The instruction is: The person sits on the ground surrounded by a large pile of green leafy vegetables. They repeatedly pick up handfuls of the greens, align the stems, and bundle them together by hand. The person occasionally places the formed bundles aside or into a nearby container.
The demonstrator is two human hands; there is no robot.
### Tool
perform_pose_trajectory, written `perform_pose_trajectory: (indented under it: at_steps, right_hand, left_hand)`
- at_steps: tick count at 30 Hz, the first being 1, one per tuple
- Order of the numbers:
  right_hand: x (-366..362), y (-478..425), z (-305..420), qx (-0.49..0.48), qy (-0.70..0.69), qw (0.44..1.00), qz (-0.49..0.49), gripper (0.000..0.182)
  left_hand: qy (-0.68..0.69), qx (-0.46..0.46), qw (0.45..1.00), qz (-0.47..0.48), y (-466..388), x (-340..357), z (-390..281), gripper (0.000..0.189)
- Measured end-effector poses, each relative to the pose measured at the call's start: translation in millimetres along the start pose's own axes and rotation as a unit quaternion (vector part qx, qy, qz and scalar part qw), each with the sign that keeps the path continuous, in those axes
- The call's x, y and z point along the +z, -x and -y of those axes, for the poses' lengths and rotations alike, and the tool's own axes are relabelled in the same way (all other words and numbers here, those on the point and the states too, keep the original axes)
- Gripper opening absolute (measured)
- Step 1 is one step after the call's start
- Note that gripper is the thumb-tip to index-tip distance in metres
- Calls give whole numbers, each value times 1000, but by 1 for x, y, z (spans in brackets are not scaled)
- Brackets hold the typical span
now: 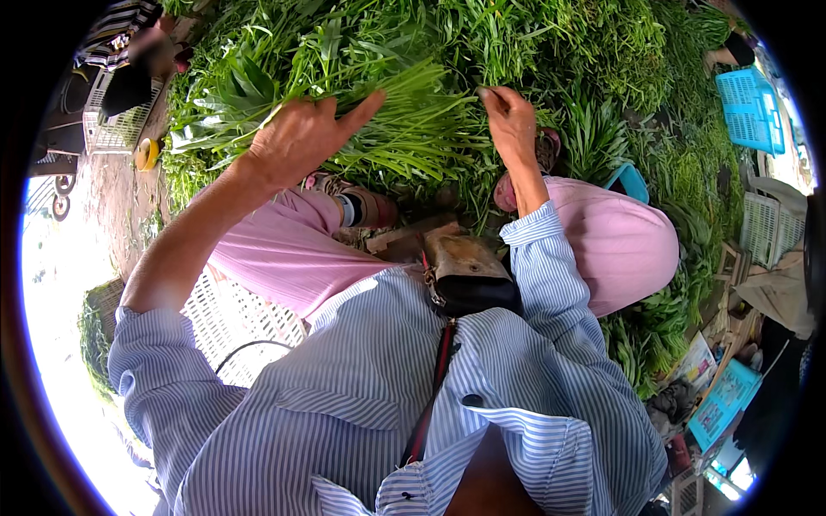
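My left hand [300, 138] has its fingers curled around a bunch of long-leaved green vegetables [419, 119], with the thumb stretched out over the stems. The leafy ends spread to the left of that hand, and the pale green stems fan out to the right. My right hand [513, 122] is beside the stem ends, its thumb and fingertips pinched together. Nothing clear shows between those fingertips. Under and beyond both hands lies a large heap of loose greens [503, 39].
A waist bag [474, 271] hangs between my knees. Left are a white plastic crate [245, 322], a yellow roll [147, 155] and a person's striped clothing [119, 29]. Right are blue baskets [748, 109], a pale crate [771, 226] and another person's arm [719, 58].
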State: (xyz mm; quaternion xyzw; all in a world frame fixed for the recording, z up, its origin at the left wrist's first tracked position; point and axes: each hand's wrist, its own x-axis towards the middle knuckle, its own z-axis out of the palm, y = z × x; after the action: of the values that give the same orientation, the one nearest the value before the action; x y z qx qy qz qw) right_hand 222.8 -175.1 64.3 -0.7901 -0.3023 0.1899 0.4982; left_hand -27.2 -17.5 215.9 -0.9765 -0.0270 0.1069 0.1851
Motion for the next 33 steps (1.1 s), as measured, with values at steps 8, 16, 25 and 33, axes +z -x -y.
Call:
perform_pose_trajectory:
  at_steps: [8,16,25,33]
  right_hand:
    - [12,6,47,-50,63,955,286,37]
    - [26,12,40,-55,145,971,181,24]
    - [-3,-28,-58,-1,213,977,25,27]
    - [28,-47,-47,-26,-33,982,183,23]
  left_hand:
    - [-45,68,995,-52,-11,-3,-2,73]
    - [-60,76,995,-40,-8,-2,-5,71]
    - [-51,54,997,-21,-3,-6,5,82]
    - [-64,95,989,-97,-4,0,10,80]
